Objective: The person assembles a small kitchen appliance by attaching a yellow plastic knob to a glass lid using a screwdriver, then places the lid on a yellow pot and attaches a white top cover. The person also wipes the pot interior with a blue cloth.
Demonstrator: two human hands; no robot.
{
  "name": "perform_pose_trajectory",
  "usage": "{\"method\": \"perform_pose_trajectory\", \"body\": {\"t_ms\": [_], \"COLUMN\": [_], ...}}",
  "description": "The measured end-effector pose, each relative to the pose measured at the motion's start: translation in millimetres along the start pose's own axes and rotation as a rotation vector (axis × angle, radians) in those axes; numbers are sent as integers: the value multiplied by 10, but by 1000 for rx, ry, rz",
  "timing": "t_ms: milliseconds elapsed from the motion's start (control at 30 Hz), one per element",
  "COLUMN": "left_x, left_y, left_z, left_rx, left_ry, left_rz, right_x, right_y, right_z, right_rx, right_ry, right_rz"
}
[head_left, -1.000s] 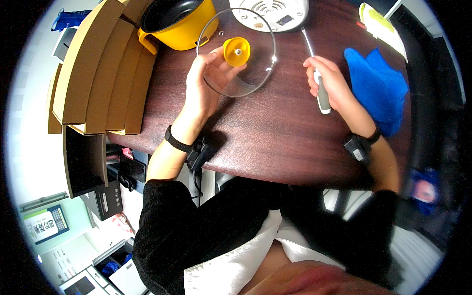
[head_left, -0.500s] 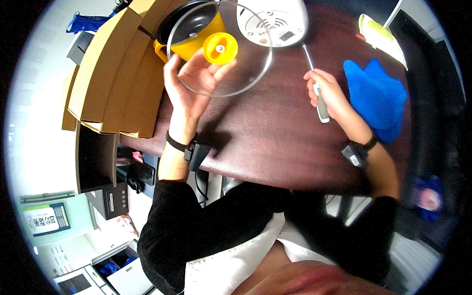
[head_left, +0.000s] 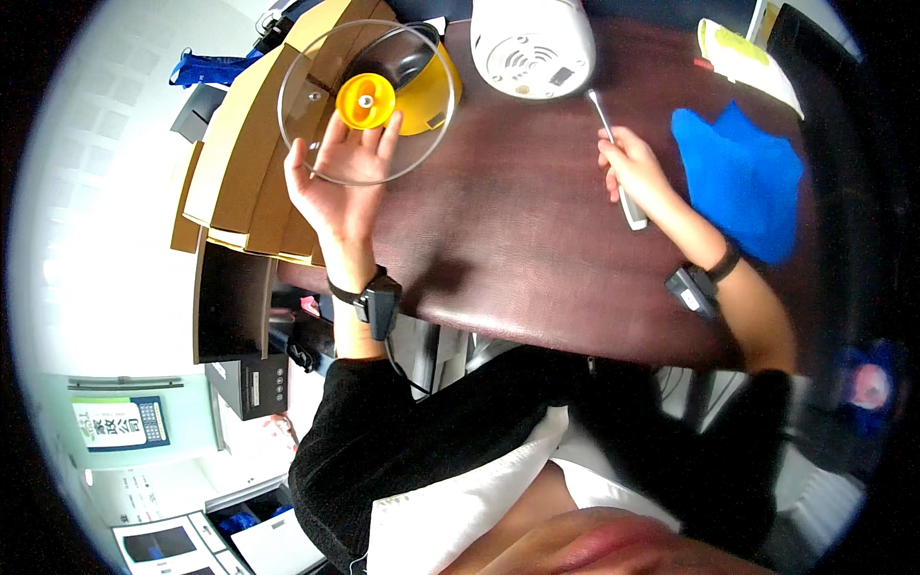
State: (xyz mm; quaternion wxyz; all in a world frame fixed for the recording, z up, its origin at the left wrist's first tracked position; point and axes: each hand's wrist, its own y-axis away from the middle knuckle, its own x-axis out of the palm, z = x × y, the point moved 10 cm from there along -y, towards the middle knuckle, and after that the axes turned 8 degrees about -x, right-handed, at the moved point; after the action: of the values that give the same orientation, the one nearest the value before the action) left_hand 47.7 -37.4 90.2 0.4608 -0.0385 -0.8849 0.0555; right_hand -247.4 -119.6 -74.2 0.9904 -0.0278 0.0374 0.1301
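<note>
My left hand [head_left: 342,187] is raised at the left, holding up a round clear glass lid [head_left: 311,91] with a metal rim. Its fingers reach up under the glass to the yellow knob [head_left: 365,102], which has a screw at its centre. Through and beside the lid shows a yellow pot [head_left: 433,91] with a dark inside. In my right hand [head_left: 634,171] is a screwdriver [head_left: 633,213] with a grey and white handle, fingers wrapped round it and the tip pointing away. That tip lies near a white appliance [head_left: 535,53], whose vented underside faces me.
A blue cloth [head_left: 736,182] lies on the dark red-brown table [head_left: 537,259], right of my right hand. Beyond it is a white and yellow cloth-like item [head_left: 752,65]. Tall cardboard boxes [head_left: 254,163] stand along the left edge, close to my left hand.
My left hand and the lid have moved left, off the front of the pot, with the fingers straighter. The right hand keeps the screwdriver in nearly the same place. The whole view has shifted slightly.
</note>
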Motion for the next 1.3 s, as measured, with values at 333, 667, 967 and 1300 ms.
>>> {"method": "perform_pose_trajectory", "body": {"t_ms": [333,667,967,1300], "left_x": [316,300,521,509], "left_y": [153,137,-82,-92], "left_z": [740,1248,1357,1376], "left_rx": [-109,-318,-336,-415], "left_ry": [56,187,180,248], "left_rz": [64,65,217,325], "right_x": [-130,53,-527,-1051], "right_y": [117,164,253,244], "right_z": [524,540,1215,666], "right_rx": [-541,-512,-575,-321], "right_ry": [737,1162,1520,1426], "right_rz": [-177,44,-266,-116]}}
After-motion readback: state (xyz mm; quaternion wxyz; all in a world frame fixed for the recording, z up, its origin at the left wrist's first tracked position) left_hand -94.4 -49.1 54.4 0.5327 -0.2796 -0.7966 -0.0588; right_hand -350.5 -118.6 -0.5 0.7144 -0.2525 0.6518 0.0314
